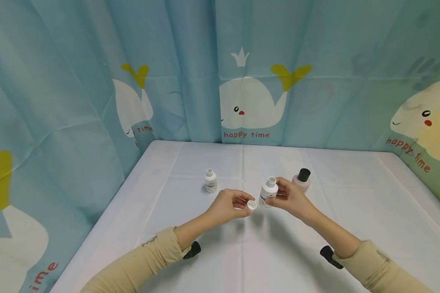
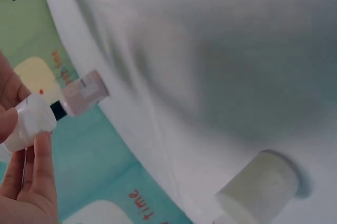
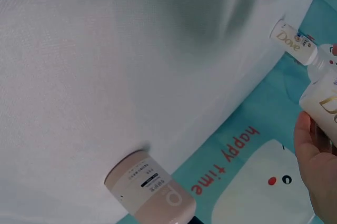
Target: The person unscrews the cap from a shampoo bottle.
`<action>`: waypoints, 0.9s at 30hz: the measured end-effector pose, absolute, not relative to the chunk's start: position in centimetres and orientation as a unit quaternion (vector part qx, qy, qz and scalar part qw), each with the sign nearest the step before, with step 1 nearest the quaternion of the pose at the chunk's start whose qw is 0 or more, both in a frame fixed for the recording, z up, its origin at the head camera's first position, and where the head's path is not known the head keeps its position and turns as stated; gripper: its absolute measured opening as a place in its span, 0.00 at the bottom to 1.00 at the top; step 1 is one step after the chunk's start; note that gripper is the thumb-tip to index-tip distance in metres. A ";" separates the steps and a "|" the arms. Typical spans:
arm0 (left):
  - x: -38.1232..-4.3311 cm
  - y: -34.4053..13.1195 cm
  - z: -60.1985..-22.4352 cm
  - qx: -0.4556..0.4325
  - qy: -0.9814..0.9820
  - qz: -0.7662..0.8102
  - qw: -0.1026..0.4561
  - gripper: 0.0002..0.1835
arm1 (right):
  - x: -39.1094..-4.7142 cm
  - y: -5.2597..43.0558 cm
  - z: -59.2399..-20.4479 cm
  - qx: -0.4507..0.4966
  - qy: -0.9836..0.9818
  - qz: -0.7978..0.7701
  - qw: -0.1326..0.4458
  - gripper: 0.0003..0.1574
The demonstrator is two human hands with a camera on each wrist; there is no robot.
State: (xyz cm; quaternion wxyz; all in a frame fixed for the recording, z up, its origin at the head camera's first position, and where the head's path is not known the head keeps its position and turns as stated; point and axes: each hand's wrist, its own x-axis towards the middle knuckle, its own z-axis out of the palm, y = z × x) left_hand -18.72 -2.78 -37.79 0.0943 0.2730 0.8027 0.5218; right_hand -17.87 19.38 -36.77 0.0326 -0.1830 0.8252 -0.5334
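My left hand pinches a small white screw cap between thumb and fingers, its hollow side showing. Just right of it, my right hand grips a white Dove bottle by its side, thumb in front. This bottle is upright, its threaded neck bare, and held above the table. Cap and bottle are a short way apart in the head view. A smaller white Dove bottle stands uncapped on the table beyond the left hand. Behind the right hand, partly hidden, stands a pale pink bottle with a black cap.
White cloth covers the table. A blue curtain with whale prints rises along its back and sides. Black devices show at both wrists, by the beige sleeves.
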 end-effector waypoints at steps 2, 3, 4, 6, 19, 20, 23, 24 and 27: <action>-18.6 -2.8 -38.1 0.267 0.799 0.529 0.103 0.14 | -18.0 19.4 -37.0 -0.184 0.825 -0.533 0.034 0.27; -18.5 -2.8 -38.3 0.264 0.796 0.533 0.109 0.14 | -18.0 19.4 -37.2 -0.183 0.825 -0.534 0.035 0.26; -18.5 -2.8 -38.5 0.260 0.794 0.537 0.115 0.14 | -18.1 19.4 -37.3 -0.183 0.825 -0.534 0.037 0.26; -18.4 -2.7 -38.8 0.251 0.793 0.541 0.125 0.14 | -18.2 19.3 -37.6 -0.183 0.825 -0.533 0.037 0.26; -17.9 -1.6 -40.1 0.259 0.819 0.493 0.139 0.13 | -19.6 18.5 -38.9 -0.185 0.839 -0.511 0.036 0.27; -17.9 -1.5 -40.2 0.263 0.821 0.488 0.136 0.13 | -19.7 18.5 -39.0 -0.186 0.840 -0.509 0.036 0.27; -17.9 -1.4 -40.5 0.276 0.829 0.469 0.126 0.13 | -20.1 18.2 -39.2 -0.186 0.841 -0.506 0.039 0.27; -17.9 -1.4 -40.6 0.283 0.832 0.462 0.120 0.13 | -20.3 18.1 -39.2 -0.185 0.842 -0.506 0.040 0.27; -17.9 -1.3 -40.9 0.296 0.835 0.451 0.109 0.13 | -20.7 17.9 -39.3 -0.186 0.844 -0.501 0.044 0.28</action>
